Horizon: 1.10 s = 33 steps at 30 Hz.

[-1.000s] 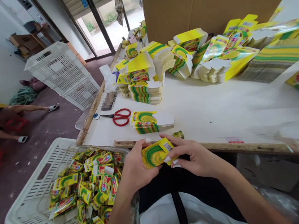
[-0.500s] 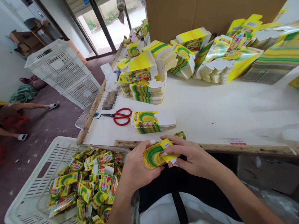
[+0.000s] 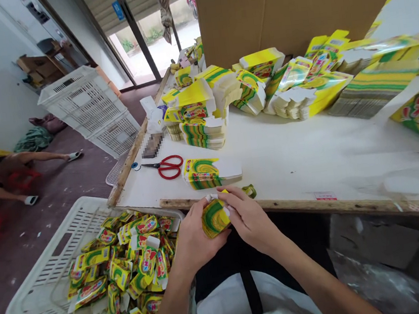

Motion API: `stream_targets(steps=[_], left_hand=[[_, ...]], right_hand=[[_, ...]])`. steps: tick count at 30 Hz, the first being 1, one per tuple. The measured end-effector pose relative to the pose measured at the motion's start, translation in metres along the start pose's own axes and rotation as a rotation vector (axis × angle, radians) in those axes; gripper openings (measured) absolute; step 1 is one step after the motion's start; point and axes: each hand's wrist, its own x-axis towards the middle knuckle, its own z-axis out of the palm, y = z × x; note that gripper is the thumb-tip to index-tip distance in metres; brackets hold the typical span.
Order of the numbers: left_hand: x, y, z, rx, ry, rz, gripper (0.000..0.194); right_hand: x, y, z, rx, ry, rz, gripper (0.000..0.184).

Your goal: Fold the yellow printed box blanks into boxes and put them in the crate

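Observation:
A small yellow-and-green printed carton [image 3: 214, 218] is held over the table's front edge. Fingers of my left hand [image 3: 196, 237] wrap round its left side, the thumb along its upper edge. At the carton's right end, my right hand [image 3: 252, 223] is closed, its fingertips pressing on the end flap and hiding most of it. Just beyond the hands, a stack of flat cartons [image 3: 211, 172] lies on the table. Red-handled scissors [image 3: 170, 167] rest to the left of that stack. A small green-yellow wrapper [image 3: 250, 191] lies behind my right hand.
A white plastic crate [image 3: 33, 306] at lower left holds many small filled cartons [image 3: 145, 259]. More carton stacks [image 3: 205, 134] line the back of the white table [image 3: 289, 157], before a large cardboard sheet [image 3: 290, 4]. Stacked crates [image 3: 84, 106] and a seated person's legs [image 3: 47, 155] are farther left.
My right fingers have moved left, closing against the carton's end, and the flap that stuck out there is now folded in or covered. The view has shifted slightly.

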Motion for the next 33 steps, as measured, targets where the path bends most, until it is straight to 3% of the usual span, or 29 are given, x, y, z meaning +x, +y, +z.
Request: stream_targets(steps=[2, 4, 7, 10, 12, 15, 19, 23, 26, 28, 30, 33], left_hand=[[0.0, -0.006, 0.001, -0.196, 0.114, -0.06, 0.055], [0.0, -0.012, -0.002, -0.533, 0.384, -0.126, 0.05], [0.004, -0.022, -0.013, -0.89, 0.808, -0.137, 0.057], [0.009, -0.029, -0.022, -1.121, 0.941, -0.257, 0.065], [0.01, -0.032, -0.021, -1.257, 0.919, -0.413, 0.06], [0.012, -0.035, -0.01, -1.284, 0.77, -0.535, 0.049], [0.014, -0.032, 0.012, -1.277, 0.619, -0.566, 0.038], [0.015, -0.022, 0.028, -1.303, 0.547, -0.564, 0.046], [0.015, -0.011, 0.029, -1.313, 0.581, -0.425, 0.053], [0.015, -0.003, 0.026, -1.309, 0.611, -0.343, 0.057], [0.017, 0.005, 0.021, -1.33, 0.632, -0.319, 0.059], [0.019, 0.011, 0.015, -1.384, 0.682, -0.316, 0.055]], right_hand=[[0.007, 0.003, 0.001, 0.051, 0.006, -0.032, 0.049], [0.019, 0.009, 0.001, 0.048, 0.035, -0.035, 0.058], [0.046, 0.024, 0.0, -0.135, 0.135, 0.042, 0.042], [0.072, 0.036, 0.001, -0.291, 0.172, 0.126, 0.039], [0.084, 0.04, 0.005, -0.365, 0.159, 0.17, 0.038], [0.093, 0.042, 0.011, -0.424, 0.131, 0.201, 0.034], [0.094, 0.038, 0.01, -0.412, 0.148, 0.209, 0.039], [0.075, 0.026, 0.013, -0.28, 0.146, 0.154, 0.045], [0.045, 0.011, 0.025, -0.028, 0.066, 0.132, 0.049], [0.025, -0.001, 0.034, 0.271, -0.001, 0.164, 0.046], [0.009, -0.012, 0.04, 0.518, -0.03, 0.204, 0.04], [-0.002, -0.022, 0.042, 0.645, -0.044, 0.22, 0.039]])
